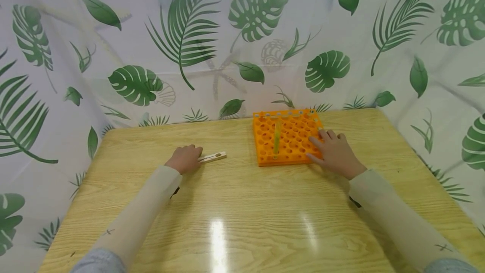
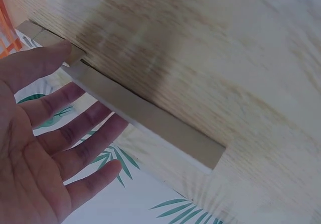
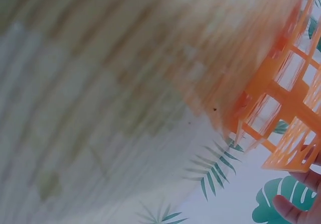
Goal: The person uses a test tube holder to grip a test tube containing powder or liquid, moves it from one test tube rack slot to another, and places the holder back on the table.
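Observation:
My left hand (image 1: pixel 186 158) pinches a wooden test tube holder (image 1: pixel 213 157) over the left part of the table. In the left wrist view, its thumb lies on the short arm of the holder, the other fingers stretch behind, and the long arm (image 2: pixel 155 116) points away from them. At the right end of an orange test tube rack (image 1: pixel 291 138), my right hand (image 1: pixel 337 153) touches the edge with spread fingers. A slim tube with yellow contents (image 1: pixel 277 138) shows at the rack's front left. In the right wrist view, fingertips are at the corner of the rack (image 3: pixel 281 96).
The rack stands on a wood-grain table (image 1: pixel 227 197), towards its back edge. Behind and beside the table hangs a white cloth (image 1: pixel 212 108) printed with green leaves. Small glass pieces show along the rack's back row.

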`<state>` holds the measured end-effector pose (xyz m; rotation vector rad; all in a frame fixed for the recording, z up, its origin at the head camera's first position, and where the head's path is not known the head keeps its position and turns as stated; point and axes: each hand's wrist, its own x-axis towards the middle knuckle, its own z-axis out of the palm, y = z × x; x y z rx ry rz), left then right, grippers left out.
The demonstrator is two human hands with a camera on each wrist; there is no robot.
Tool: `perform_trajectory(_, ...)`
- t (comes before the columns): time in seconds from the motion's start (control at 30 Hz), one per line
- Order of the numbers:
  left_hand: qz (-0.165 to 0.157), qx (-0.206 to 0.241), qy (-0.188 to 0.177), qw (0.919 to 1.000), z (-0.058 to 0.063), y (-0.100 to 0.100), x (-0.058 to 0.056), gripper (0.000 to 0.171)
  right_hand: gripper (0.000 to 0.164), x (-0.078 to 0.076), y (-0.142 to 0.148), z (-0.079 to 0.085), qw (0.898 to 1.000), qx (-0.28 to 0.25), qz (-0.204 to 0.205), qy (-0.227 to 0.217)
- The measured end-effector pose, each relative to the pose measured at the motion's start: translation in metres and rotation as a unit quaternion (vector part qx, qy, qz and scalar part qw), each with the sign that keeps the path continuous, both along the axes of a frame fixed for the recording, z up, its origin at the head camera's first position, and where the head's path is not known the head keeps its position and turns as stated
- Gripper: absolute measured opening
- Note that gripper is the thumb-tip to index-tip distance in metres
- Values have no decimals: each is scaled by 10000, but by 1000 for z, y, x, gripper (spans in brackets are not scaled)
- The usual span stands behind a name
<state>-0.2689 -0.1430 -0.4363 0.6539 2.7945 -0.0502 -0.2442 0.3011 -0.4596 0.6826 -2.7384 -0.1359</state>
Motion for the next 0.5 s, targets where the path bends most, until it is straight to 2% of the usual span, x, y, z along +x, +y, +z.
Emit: perform_trajectory(0.5,-118,-181,236,9995,-5,-1,-2,25,54,-2,3,-3,9990,22,223,374)
